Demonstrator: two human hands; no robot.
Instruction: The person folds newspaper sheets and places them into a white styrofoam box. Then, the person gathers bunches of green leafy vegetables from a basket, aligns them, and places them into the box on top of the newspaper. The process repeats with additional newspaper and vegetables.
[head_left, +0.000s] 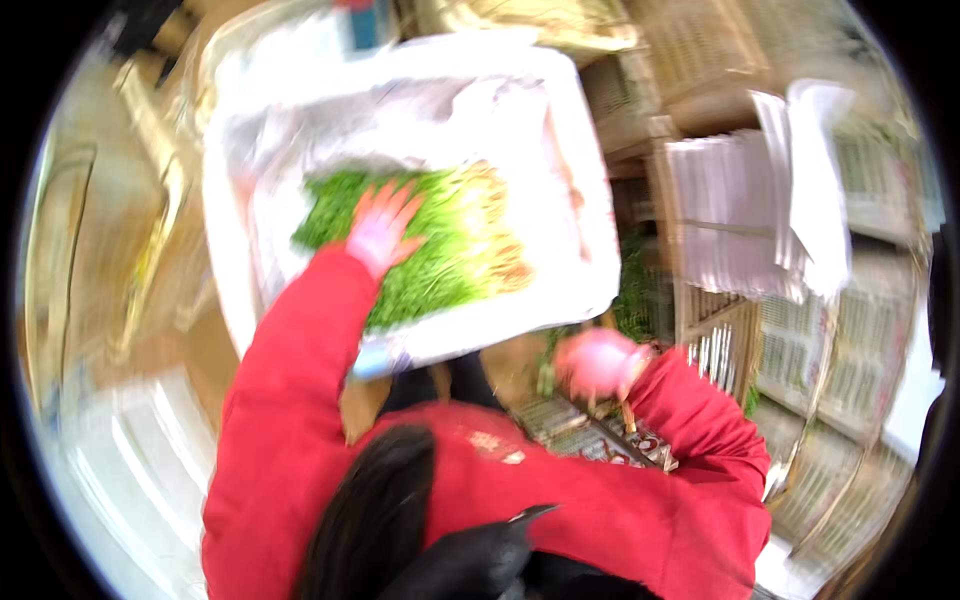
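A layer of leafy greens (440,240) with pale stems and brownish root ends lies in a white box (585,240) with a crumpled white lining. My left hand (380,225) rests on the leafy side of the greens, palm down and fingers spread. Outside the box, by its near right corner, is my right hand (600,362). Motion smears its fingers, so I cannot tell if it holds anything. Some blurred green leaves (546,365) show just left of that hand.
To the right, a stack of white sheets (725,200) sits among slatted crates (830,355). More greens (632,295) are low beside the box. White boxes (140,450) stand at the lower left, and a yellowish basket (540,20) is at the far side.
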